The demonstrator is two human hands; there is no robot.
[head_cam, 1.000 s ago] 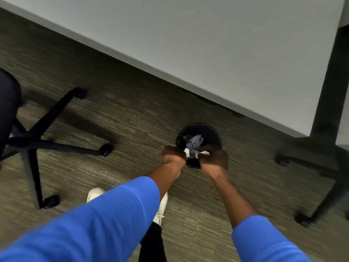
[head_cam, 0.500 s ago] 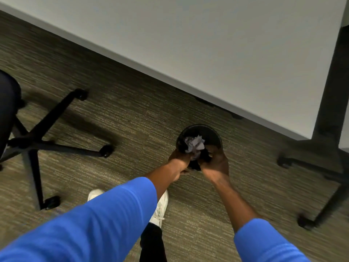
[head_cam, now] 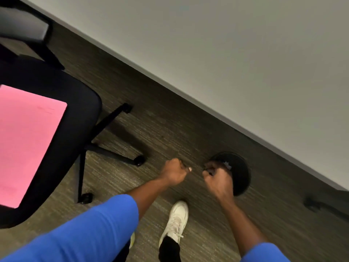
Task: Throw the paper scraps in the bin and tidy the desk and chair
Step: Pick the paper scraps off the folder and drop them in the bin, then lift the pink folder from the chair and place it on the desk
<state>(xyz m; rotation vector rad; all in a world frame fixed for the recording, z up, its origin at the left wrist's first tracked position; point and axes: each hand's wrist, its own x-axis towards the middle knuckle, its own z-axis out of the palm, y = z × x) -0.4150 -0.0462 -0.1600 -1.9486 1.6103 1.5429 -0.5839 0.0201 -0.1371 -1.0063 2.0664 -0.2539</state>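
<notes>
The person stands on the carpet beside the pale tabletop (head_cam: 245,53), both forearms in blue sleeves reaching down toward the black bin (head_cam: 240,173) that sits on the floor at the tabletop's edge. The left hand (head_cam: 174,172) is curled into a loose fist just left of the bin, and nothing can be made out inside its grip. The right hand (head_cam: 217,175) is likewise curled, hanging over the bin's near rim; whether its grip holds anything is hard to tell, as the fingers hide the palm. A small pale bit of the paper scraps (head_cam: 227,164) shows inside the bin just beyond the right knuckles, so the binning step looks largely done. What seems left is the tidying: the black office chair (head_cam: 75,114) stands pulled away from the tabletop and turned at an angle, and a pink folder (head_cam: 26,140) lies flat on its seat. That folder would likely need to go onto the tabletop and the chair be pushed in. The stretch of tabletop in view is bare; the rest is out of frame.
</notes>
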